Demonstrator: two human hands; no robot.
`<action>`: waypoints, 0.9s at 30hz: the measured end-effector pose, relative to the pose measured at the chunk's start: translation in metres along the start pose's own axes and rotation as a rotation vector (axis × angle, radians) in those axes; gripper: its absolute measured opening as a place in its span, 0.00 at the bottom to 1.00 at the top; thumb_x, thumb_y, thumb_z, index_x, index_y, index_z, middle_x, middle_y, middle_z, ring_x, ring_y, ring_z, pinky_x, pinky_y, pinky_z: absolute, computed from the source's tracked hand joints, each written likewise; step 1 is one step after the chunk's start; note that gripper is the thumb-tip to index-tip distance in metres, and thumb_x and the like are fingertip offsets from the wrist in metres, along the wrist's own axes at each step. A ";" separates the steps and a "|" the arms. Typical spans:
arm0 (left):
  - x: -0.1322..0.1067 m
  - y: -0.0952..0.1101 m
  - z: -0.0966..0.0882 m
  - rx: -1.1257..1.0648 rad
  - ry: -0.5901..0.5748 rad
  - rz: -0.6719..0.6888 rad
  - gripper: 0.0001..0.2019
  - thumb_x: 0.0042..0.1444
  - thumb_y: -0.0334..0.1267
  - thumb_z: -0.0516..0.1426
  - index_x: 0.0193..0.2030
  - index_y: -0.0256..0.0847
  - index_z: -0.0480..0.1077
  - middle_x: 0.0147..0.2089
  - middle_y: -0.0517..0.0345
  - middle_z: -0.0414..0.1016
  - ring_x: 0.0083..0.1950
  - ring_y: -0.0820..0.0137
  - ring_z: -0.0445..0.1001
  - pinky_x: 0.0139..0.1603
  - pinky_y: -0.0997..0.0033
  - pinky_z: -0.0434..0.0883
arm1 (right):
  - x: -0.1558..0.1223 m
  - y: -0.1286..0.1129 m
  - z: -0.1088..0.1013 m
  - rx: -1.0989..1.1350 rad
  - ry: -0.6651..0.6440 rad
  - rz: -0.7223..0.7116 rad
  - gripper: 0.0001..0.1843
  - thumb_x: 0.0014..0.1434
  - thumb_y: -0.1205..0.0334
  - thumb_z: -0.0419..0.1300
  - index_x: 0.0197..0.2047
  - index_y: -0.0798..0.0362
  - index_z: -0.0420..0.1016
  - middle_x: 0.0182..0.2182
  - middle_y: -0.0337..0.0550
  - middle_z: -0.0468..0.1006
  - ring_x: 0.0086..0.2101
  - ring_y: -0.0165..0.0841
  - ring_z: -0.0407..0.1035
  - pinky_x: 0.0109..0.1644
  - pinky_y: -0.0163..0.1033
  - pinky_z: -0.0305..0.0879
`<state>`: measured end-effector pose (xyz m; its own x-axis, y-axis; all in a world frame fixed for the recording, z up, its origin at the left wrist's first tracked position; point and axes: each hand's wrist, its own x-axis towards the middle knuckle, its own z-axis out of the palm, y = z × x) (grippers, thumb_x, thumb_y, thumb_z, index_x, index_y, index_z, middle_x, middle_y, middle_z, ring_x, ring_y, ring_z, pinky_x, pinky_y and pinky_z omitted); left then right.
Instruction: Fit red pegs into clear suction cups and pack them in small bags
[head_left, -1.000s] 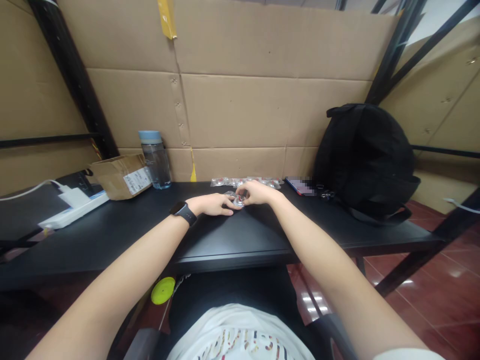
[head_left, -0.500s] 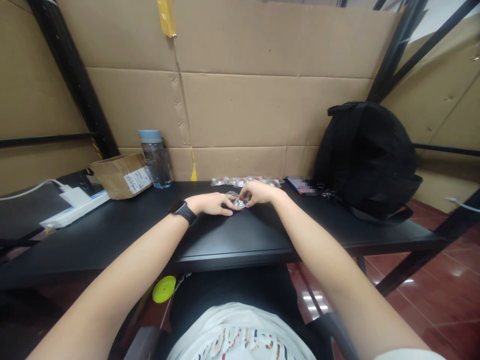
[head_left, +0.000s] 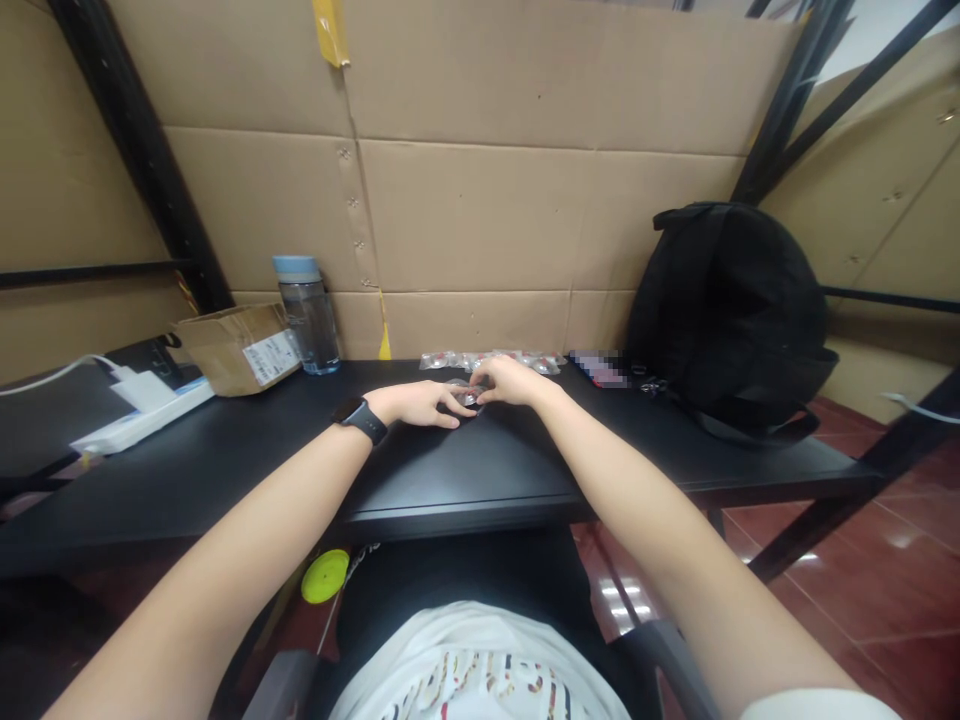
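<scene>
A small clear plastic packet (head_left: pixel 469 398) with something shiny and reddish inside lies on the black table, between my two hands. My left hand (head_left: pixel 427 403) rests low on the tabletop, thumb apart from its stretched fingers, the fingertips touching the packet's left side. From the right, my right hand (head_left: pixel 506 382) curls its fingers and thumb around the packet's edge; the fingers partly cover it. Just behind the hands, several similar clear packets (head_left: pixel 442 360) lie in a row along the back of the table. What exactly the packets contain is too small to tell.
A blue-lidded water bottle (head_left: pixel 307 318) stands at the back left beside an open cardboard box (head_left: pixel 232 352). Farther left lies a white power strip (head_left: pixel 142 418) with a charger. A blurred-out phone-like object (head_left: pixel 600 368) and a black backpack (head_left: pixel 731 320) sit at the right. Cardboard walls the back.
My right hand has shifted slightly left and its fingers now reach farther over the packet, which sits lower and flatter between the hands. My left hand stays nearly in place.
</scene>
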<state>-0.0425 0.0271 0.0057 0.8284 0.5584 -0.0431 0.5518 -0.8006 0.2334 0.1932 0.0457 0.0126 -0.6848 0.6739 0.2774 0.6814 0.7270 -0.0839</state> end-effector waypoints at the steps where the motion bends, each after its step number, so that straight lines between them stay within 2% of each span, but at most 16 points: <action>1: 0.000 -0.001 0.000 0.004 0.002 0.003 0.21 0.64 0.45 0.58 0.63 0.58 0.72 0.79 0.67 0.46 0.72 0.60 0.62 0.71 0.68 0.58 | 0.001 -0.001 0.002 -0.012 0.004 -0.003 0.15 0.54 0.63 0.73 0.45 0.51 0.84 0.41 0.45 0.84 0.40 0.36 0.76 0.42 0.35 0.64; 4: -0.001 -0.003 -0.001 -0.005 0.000 0.009 0.21 0.63 0.44 0.59 0.62 0.58 0.73 0.79 0.68 0.44 0.72 0.60 0.62 0.71 0.69 0.58 | 0.003 -0.003 0.008 -0.060 0.024 0.014 0.12 0.56 0.61 0.72 0.44 0.49 0.83 0.42 0.44 0.83 0.43 0.37 0.75 0.44 0.36 0.63; 7: 0.001 -0.007 0.001 -0.019 0.013 0.034 0.20 0.62 0.45 0.60 0.61 0.57 0.75 0.79 0.67 0.44 0.73 0.59 0.61 0.72 0.68 0.57 | 0.005 -0.008 0.014 -0.140 0.078 0.095 0.17 0.54 0.55 0.73 0.47 0.48 0.80 0.45 0.46 0.81 0.46 0.41 0.74 0.45 0.38 0.64; 11: 0.003 -0.016 0.006 0.029 0.072 0.025 0.21 0.58 0.47 0.63 0.59 0.60 0.76 0.78 0.67 0.48 0.77 0.53 0.50 0.75 0.56 0.51 | 0.012 -0.015 0.023 -0.240 0.133 0.197 0.19 0.58 0.50 0.70 0.49 0.49 0.78 0.49 0.51 0.79 0.49 0.45 0.72 0.48 0.42 0.66; 13: 0.004 -0.020 0.007 0.067 0.063 -0.032 0.21 0.58 0.46 0.63 0.59 0.63 0.75 0.78 0.68 0.47 0.78 0.50 0.43 0.75 0.48 0.47 | 0.016 -0.018 0.027 -0.270 0.175 0.251 0.17 0.62 0.51 0.66 0.50 0.51 0.78 0.50 0.54 0.78 0.51 0.47 0.71 0.51 0.45 0.66; 15: 0.003 -0.021 0.004 0.092 0.051 -0.073 0.22 0.58 0.42 0.62 0.59 0.63 0.74 0.79 0.69 0.44 0.79 0.49 0.41 0.75 0.45 0.44 | 0.018 -0.017 0.030 -0.241 0.184 0.256 0.18 0.63 0.52 0.64 0.52 0.53 0.78 0.51 0.57 0.77 0.52 0.48 0.70 0.54 0.46 0.65; 17: 0.001 -0.021 -0.002 0.066 0.058 -0.056 0.20 0.60 0.37 0.59 0.57 0.60 0.77 0.79 0.69 0.43 0.78 0.51 0.46 0.75 0.50 0.47 | 0.017 -0.013 0.028 -0.139 0.142 0.171 0.21 0.60 0.52 0.67 0.53 0.54 0.78 0.52 0.56 0.76 0.53 0.47 0.70 0.56 0.46 0.64; 20: -0.005 -0.022 -0.012 -0.052 0.079 0.008 0.17 0.60 0.33 0.54 0.50 0.50 0.81 0.75 0.62 0.57 0.71 0.59 0.62 0.72 0.63 0.57 | 0.009 0.001 0.018 0.079 0.098 0.028 0.22 0.58 0.52 0.69 0.53 0.52 0.78 0.51 0.50 0.78 0.51 0.42 0.71 0.56 0.42 0.64; 22: -0.009 -0.025 -0.015 -0.108 0.123 0.006 0.15 0.58 0.33 0.54 0.45 0.44 0.81 0.67 0.57 0.70 0.65 0.62 0.70 0.68 0.66 0.62 | 0.002 0.011 0.011 0.182 0.141 0.039 0.15 0.64 0.54 0.64 0.51 0.52 0.79 0.48 0.47 0.80 0.48 0.37 0.73 0.54 0.39 0.64; 24: -0.011 -0.029 -0.013 -0.094 0.222 -0.050 0.13 0.53 0.33 0.58 0.45 0.42 0.79 0.57 0.56 0.78 0.57 0.62 0.74 0.62 0.67 0.67 | -0.002 0.019 0.008 0.198 0.189 0.079 0.10 0.65 0.62 0.61 0.48 0.52 0.80 0.47 0.45 0.80 0.46 0.35 0.73 0.53 0.37 0.64; 27: -0.006 -0.032 -0.003 0.002 0.361 -0.175 0.16 0.48 0.36 0.63 0.45 0.42 0.75 0.49 0.56 0.80 0.50 0.61 0.76 0.54 0.67 0.70 | -0.001 0.022 0.011 0.132 0.172 0.075 0.16 0.53 0.70 0.70 0.46 0.52 0.80 0.46 0.44 0.80 0.46 0.36 0.72 0.53 0.37 0.63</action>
<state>-0.0654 0.0501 0.0019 0.6350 0.7268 0.2618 0.6823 -0.6866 0.2511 0.2061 0.0621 -0.0005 -0.5716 0.7025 0.4239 0.6813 0.6943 -0.2319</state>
